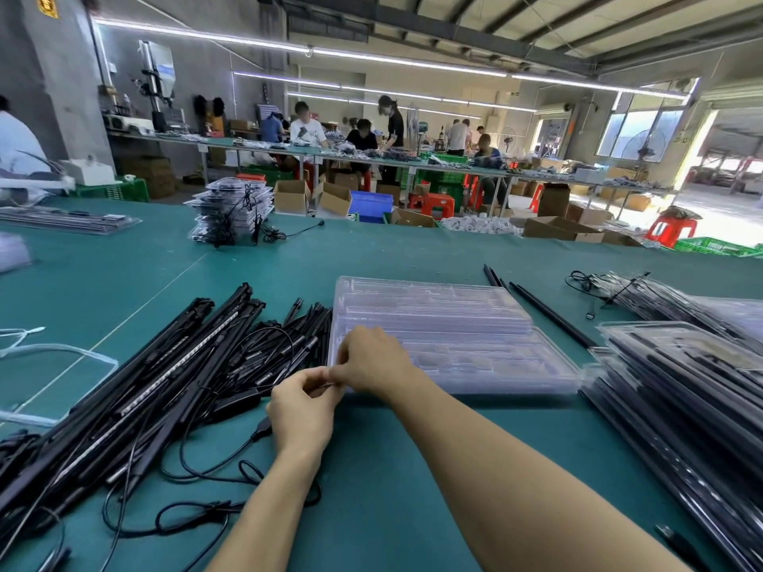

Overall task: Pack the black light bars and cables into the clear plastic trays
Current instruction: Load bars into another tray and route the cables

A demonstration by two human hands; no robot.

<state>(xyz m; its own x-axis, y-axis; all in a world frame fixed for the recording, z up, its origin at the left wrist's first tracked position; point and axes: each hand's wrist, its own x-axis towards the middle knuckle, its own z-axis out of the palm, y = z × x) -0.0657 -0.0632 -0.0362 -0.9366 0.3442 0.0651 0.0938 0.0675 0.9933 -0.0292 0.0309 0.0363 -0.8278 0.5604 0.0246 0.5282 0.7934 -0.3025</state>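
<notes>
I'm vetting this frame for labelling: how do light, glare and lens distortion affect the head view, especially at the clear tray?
Head view: even overhead lighting, soft shadows; the wide-angle lens bends the ceiling light strips; daylight at the far-right opening is blown out; the clear tray has a mild sheen, compartments faint; left hand and right hand at its corner look sharp.

The table (371, 468) is teal green. The light bars (165, 365) and cables (198, 468) are black, one bar dotted white; the trays (454, 324) are clear. Beyond stand red stools (671, 229), a blue bin (370, 202) and green crates (716, 246).
</notes>
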